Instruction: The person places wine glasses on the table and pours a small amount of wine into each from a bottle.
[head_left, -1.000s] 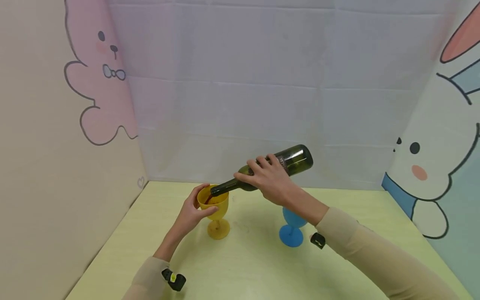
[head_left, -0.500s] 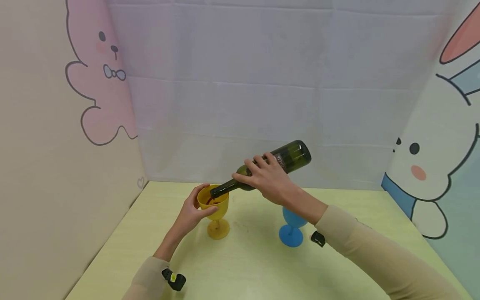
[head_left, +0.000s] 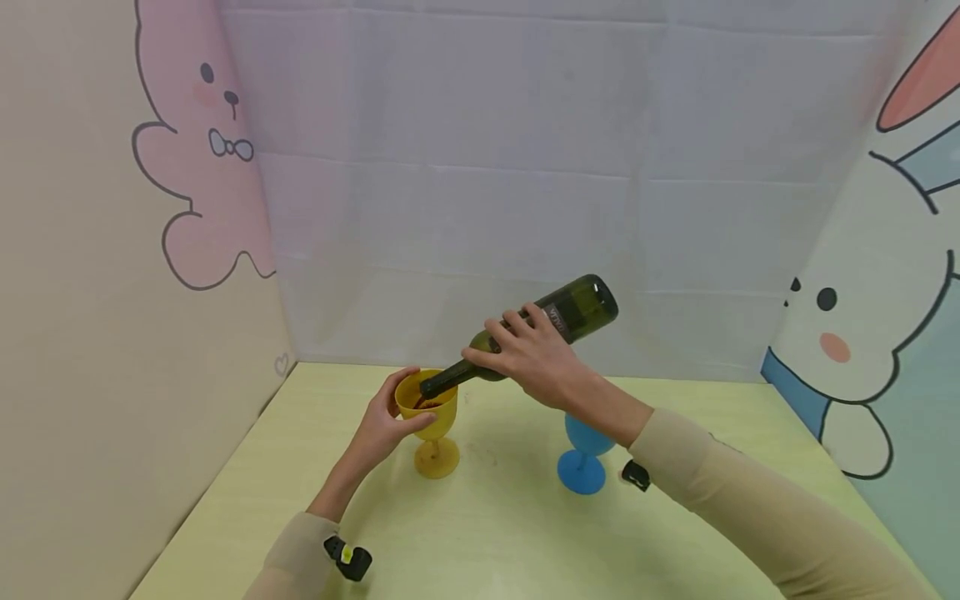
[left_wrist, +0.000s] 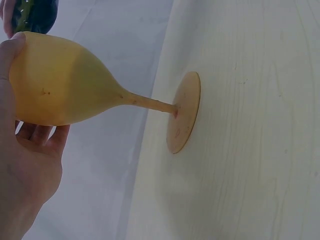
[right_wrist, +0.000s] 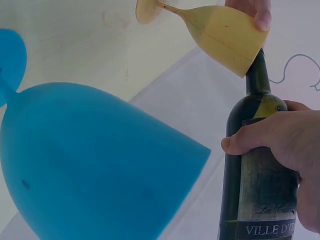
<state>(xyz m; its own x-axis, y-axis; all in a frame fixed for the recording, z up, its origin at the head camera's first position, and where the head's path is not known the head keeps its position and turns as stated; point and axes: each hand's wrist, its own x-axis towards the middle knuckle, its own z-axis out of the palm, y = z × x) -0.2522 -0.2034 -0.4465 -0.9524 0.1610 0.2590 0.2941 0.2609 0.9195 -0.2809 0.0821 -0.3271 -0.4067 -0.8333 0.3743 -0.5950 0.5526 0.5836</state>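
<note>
A yellow goblet [head_left: 438, 421] stands upright on the table, its bowl gripped near the rim by my left hand [head_left: 384, 429]. My right hand [head_left: 536, 358] grips a dark green wine bottle [head_left: 588, 308] around its body, base raised and neck slanting down to the left. The bottle's mouth is inside the goblet's rim, and dark red liquid runs into the bowl. In the right wrist view the bottle's label [right_wrist: 267, 200] shows beside my thumb. Below my right forearm stands a blue goblet [head_left: 581, 472], its upper part partly hidden by the arm in the head view.
The pale yellow table [head_left: 480, 533] meets a white sheet [head_left: 465, 208] hung at the back. Side walls with cartoon animals [head_left: 847, 333] close in the left and right. The blue goblet is close under the right wrist.
The bottle's base has risen and shifted slightly left, so the bottle tilts more steeply. The right hand has moved slightly left with it. The left hand and yellow goblet have stayed in place.
</note>
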